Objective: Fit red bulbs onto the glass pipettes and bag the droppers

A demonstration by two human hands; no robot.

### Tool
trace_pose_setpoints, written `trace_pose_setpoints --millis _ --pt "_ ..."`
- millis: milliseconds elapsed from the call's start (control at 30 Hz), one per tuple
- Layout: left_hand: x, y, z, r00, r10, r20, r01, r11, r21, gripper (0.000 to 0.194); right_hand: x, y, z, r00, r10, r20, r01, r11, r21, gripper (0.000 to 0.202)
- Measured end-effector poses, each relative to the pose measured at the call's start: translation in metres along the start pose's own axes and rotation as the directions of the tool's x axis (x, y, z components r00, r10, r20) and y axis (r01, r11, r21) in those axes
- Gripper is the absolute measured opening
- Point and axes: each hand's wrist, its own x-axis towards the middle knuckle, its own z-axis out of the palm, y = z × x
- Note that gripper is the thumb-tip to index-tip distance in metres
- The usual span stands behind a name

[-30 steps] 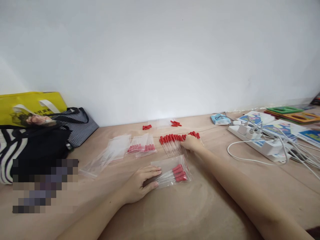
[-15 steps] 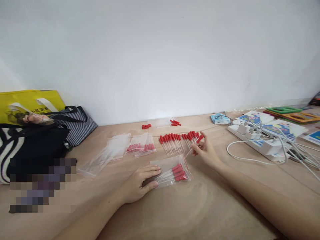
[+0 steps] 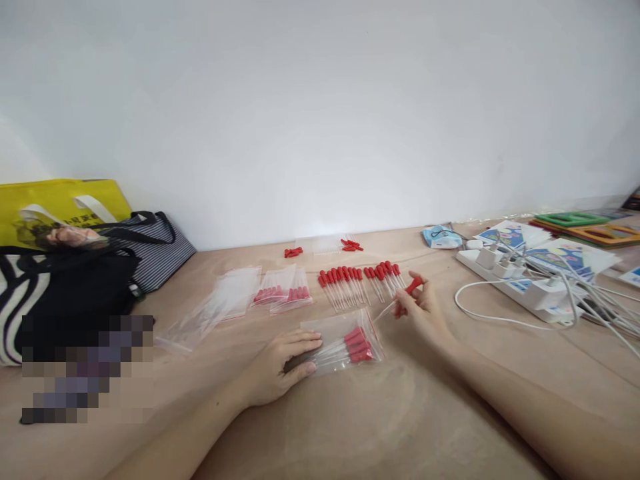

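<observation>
My left hand [image 3: 284, 368] lies on the left end of a clear zip bag [image 3: 325, 325], fingers apart and pressing it flat. Inside the bag are several droppers with red bulbs [image 3: 358, 345]. My right hand [image 3: 417, 308] pinches one dropper [image 3: 414, 285] near its red bulb, its clear tip pointing left at the bag's right edge. Behind the bag, a row of red-bulbed droppers [image 3: 342, 275] lies on the table, with a smaller group [image 3: 384, 271] to its right. Two filled bags [image 3: 287, 291] lie to the left, beside flat clear bags [image 3: 233, 293].
Red bulbs [image 3: 293, 253] and more red bulbs [image 3: 352, 245] sit near the wall. A power strip [image 3: 520, 287] with white cables, a blue mask [image 3: 442, 237] and coloured frames [image 3: 600, 230] are at the right. Bags, one striped [image 3: 150, 250], stand at the left.
My right hand has moved right with its dropper, away from the small dropper group. The dropper's tip is now by the bag's right edge. My left hand has stayed in place.
</observation>
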Motion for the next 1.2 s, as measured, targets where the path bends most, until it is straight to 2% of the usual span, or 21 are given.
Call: trace_pose_setpoints --millis 200,433,533,667,733,800,867,933,1000,1100,1200 --pt "0.0 0.004 -0.002 1.0 -0.03 -0.008 0.031 0.998 0.054 0.039 -0.009 0.01 0.017 0.976 0.181 0.12 -0.205 0.952 0.226 0.04" --pt "-0.001 0.004 -0.001 0.997 -0.075 -0.006 0.076 0.995 0.069 0.041 -0.006 0.014 0.015 0.96 0.245 0.138 -0.28 0.878 0.387 0.027" --pt "-0.001 0.003 -0.001 0.997 -0.082 -0.002 0.082 0.994 0.079 0.042 -0.009 0.011 0.018 0.94 0.284 0.19 -0.337 0.864 0.373 0.028" --pt "-0.001 0.005 -0.001 0.995 -0.098 -0.004 0.098 0.992 0.079 0.042 -0.015 0.007 0.021 0.899 0.3 0.318 -0.378 0.899 0.222 0.032" --pt "-0.001 0.006 -0.002 0.995 -0.103 -0.007 0.104 0.992 0.074 0.042 -0.016 0.007 0.02 0.885 0.287 0.367 -0.341 0.936 0.09 0.033" --pt "-0.001 0.007 -0.002 0.994 -0.107 -0.008 0.107 0.992 0.064 0.042 -0.014 0.009 0.017 0.858 0.255 0.446 -0.241 0.966 -0.089 0.031" --pt "-0.001 0.008 -0.003 0.994 -0.111 -0.007 0.112 0.992 0.054 0.043 -0.009 0.009 0.014 0.82 0.14 0.555 -0.005 0.971 -0.238 0.025" --pt "-0.001 0.007 -0.003 0.994 -0.112 -0.002 0.112 0.992 0.053 0.043 -0.002 0.01 0.012 0.755 -0.011 0.656 0.263 0.921 -0.287 0.019" --pt "0.0 0.007 -0.003 0.995 -0.102 -0.002 0.102 0.993 0.055 0.042 0.005 0.01 0.012 0.704 -0.1 0.703 0.403 0.872 -0.279 0.016" --pt "0.0 0.008 -0.003 0.995 -0.097 -0.008 0.097 0.993 0.061 0.041 0.012 0.011 0.016 0.661 -0.122 0.741 0.422 0.876 -0.233 0.019" --pt "0.0 0.01 -0.003 0.995 -0.098 -0.014 0.098 0.993 0.059 0.041 0.013 0.013 0.021 0.631 -0.094 0.77 0.367 0.911 -0.189 0.023"
